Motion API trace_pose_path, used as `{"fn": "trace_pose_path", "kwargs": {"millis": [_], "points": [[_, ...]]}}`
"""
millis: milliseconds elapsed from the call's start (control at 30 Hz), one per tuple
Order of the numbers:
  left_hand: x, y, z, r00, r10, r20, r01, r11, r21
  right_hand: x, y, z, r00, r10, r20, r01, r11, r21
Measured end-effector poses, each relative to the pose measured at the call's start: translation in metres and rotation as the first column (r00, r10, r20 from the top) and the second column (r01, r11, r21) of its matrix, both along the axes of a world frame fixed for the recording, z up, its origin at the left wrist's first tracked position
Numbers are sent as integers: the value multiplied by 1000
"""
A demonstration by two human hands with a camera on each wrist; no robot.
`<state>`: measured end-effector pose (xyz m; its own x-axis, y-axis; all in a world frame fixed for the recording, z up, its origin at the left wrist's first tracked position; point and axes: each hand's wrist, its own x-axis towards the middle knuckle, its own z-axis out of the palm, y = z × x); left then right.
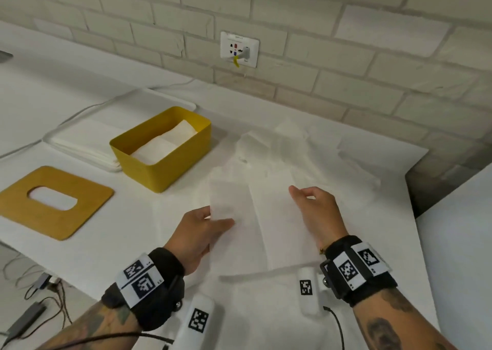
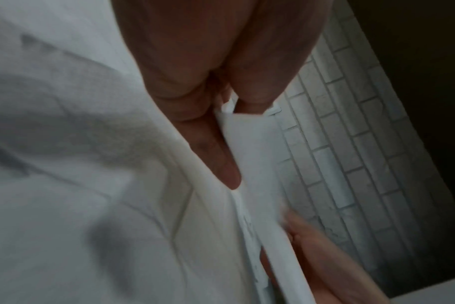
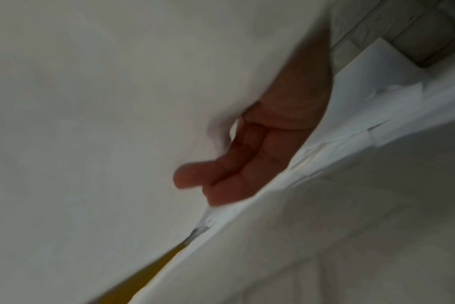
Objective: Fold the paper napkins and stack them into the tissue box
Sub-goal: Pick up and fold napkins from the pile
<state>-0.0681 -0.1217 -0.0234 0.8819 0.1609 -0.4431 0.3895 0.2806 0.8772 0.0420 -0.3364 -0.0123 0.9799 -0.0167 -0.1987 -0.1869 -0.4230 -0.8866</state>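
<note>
Nearest: both wrists carry black bands with square-patterned white tags. Left hand pinches the near left edge of a white paper napkin, thumb on top, fingers beneath; the left wrist view shows the sheet's edge caught between thumb and fingers. The napkin's left flap is lifted off the table and blurred. Right hand sits at the napkin's right side, fingers loosely curved; the right wrist view shows fingertips against thin white paper, but whether they grip it cannot be told.

Napkin: thin, soft, matt, partly folded into a long strip. Long axis runs from the person toward the brick wall, with a lengthwise crease down the middle.

Beyond it: a loose heap of crumpled white napkins, translucent at the edges.

Left of the hands: flat yellow-brown lid, rounded corners, oval slot, lying flat. Behind it, the yellow tissue box, smooth-walled, rounded rectangle, open top, holding folded white napkins lying along its length. Touching the box's far left side: a flat stack of white sheets.

Farthest: wall socket with a white plug and a yellow tag.
</note>
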Motion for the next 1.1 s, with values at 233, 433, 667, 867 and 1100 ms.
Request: {"fn": "trace_pose_path", "kwargs": {"millis": [233, 433, 667, 867, 1100], "points": [[-4, 15, -13, 997, 11, -72, -6, 998, 66, -34, -4, -1, 967, 235, -98, -233, 972, 30], [-6, 30, -21, 998, -34, -52, 31, 997, -68, -89, 61, 12, 875, 482, -45, -484, 875, -31], [0, 43, -26, 992, -27, -124, -1, 975, -221, -80, 83, 16, 870, 484, -95, -487, 873, -16], [0, 69, -30, 999, -14, -31, 7, 976, -220, -14, 23, 3, 988, -140, -64, 114, 944, -310], [4, 95, -37, 1000, -25, 0, 25, 971, -236, 1, 14, -2, 950, -224, -219, 125, 913, -389]]}}
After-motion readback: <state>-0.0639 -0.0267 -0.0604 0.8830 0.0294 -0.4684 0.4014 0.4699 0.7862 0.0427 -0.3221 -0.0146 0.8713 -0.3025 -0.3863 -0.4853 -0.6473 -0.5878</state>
